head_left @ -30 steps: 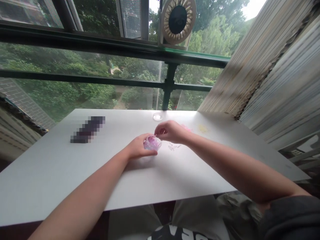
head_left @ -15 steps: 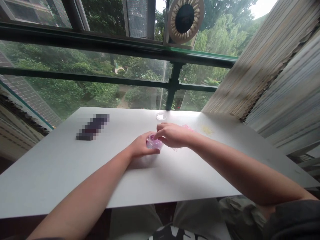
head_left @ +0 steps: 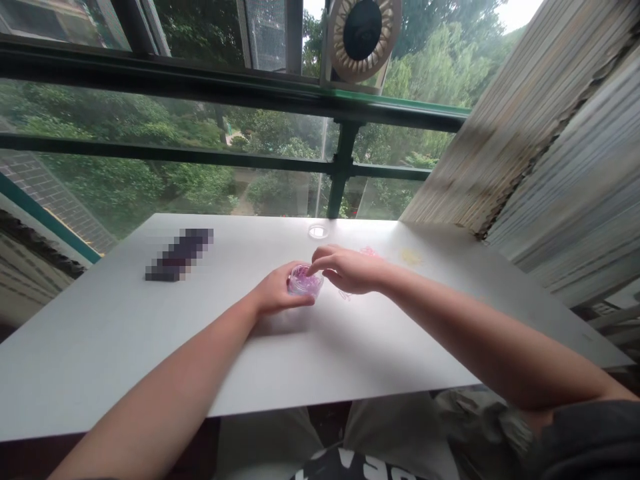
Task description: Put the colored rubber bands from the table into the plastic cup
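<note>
A small clear jar (head_left: 306, 287) with pink and purple bits inside is tilted over the white table (head_left: 280, 373). Wrapped round its left side is my left hand (head_left: 277, 292), thumb along the near side. My right hand (head_left: 347, 268) is at the jar's mouth, its index finger reaching to the opening and its thumb apart from it; nothing shows between them. Pink bands (head_left: 370, 252) lie in a loose pile behind my right hand, and a few more lie just below it. A yellow pile (head_left: 411, 256) is farther right.
A round clear lid (head_left: 319, 232) lies near the table's back edge. A blurred dark object (head_left: 180, 255) is at the back left. Behind the table are a window with green bars and a curtain (head_left: 450, 173) at the right.
The index finger of my right hand has straightened and parted from the thumb at the jar's mouth. The whole view has shifted slightly; my left hand keeps its hold.
</note>
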The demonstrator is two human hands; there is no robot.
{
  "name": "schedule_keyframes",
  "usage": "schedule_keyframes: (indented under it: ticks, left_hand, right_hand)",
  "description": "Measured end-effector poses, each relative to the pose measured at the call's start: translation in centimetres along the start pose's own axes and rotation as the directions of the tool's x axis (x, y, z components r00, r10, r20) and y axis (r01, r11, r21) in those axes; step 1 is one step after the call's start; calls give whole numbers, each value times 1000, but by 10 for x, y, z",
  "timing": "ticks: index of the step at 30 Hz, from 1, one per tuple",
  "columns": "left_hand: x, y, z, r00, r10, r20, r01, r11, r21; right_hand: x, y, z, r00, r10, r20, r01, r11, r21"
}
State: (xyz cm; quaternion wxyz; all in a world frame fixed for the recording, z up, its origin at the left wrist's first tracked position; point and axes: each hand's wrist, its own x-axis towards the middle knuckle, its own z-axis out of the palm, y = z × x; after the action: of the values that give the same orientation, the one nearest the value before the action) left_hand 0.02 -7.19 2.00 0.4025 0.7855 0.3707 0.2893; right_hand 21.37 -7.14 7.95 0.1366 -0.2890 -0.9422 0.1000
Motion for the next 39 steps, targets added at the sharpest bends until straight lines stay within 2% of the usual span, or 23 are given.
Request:
schedule_keyframes:
  ticks: [3, 8, 10, 13, 15, 16, 19, 23, 29, 35, 39]
  left_hand:
    - [0, -2, -1, 999, 15, -43, -15, 1000, -8]
    - [-1, -5, 1, 997, 27, -76, -26, 1000, 8]
    - [-1, -6, 1, 997, 16, -82, -14, 999, 29]
    - [-1, -7, 1, 996, 20, -91, -15, 999, 51]
    - [0, -8, 1, 996, 24, -86, -19, 998, 60]
    - [0, -8, 0, 996, 25, -85, -20, 998, 65]
    - [1, -9, 0, 996, 30, -86, -23, 996, 85]
    - [1, -7, -1, 997, 30, -77, -22, 995, 92]
    - [1, -3, -3, 998, 19, -63, -12, 994, 111]
    - [1, -1, -3, 999, 12, -33, -8, 993, 120]
    - [1, 0, -3, 999, 12, -30, -8, 993, 119]
  right_hand:
    - [-5, -4, 3, 997, -47, -53, 45, 998, -38]
    - [-20, -12, 2, 994, -93, -50, 93, 996, -13]
    - [-28, -10, 1, 997, -2, -73, 3, 1000, 8]
    - [-42, 5, 1, 956, 277, -99, -279, 960, -7]
    - [-51, 18, 3, 911, 411, -25, -411, 908, -80]
    - [-55, 25, 5, 898, 440, 31, -432, 892, -132]
    - [-62, 39, 12, 869, 476, 138, -432, 864, -259]
    - [-62, 43, 19, 868, 469, 164, -409, 862, -299]
    - [-61, 36, 26, 901, 410, 140, -343, 872, -349]
    - [-60, 35, 28, 895, 428, 123, -369, 867, -335]
    - [-60, 30, 26, 886, 450, 115, -415, 878, -238]
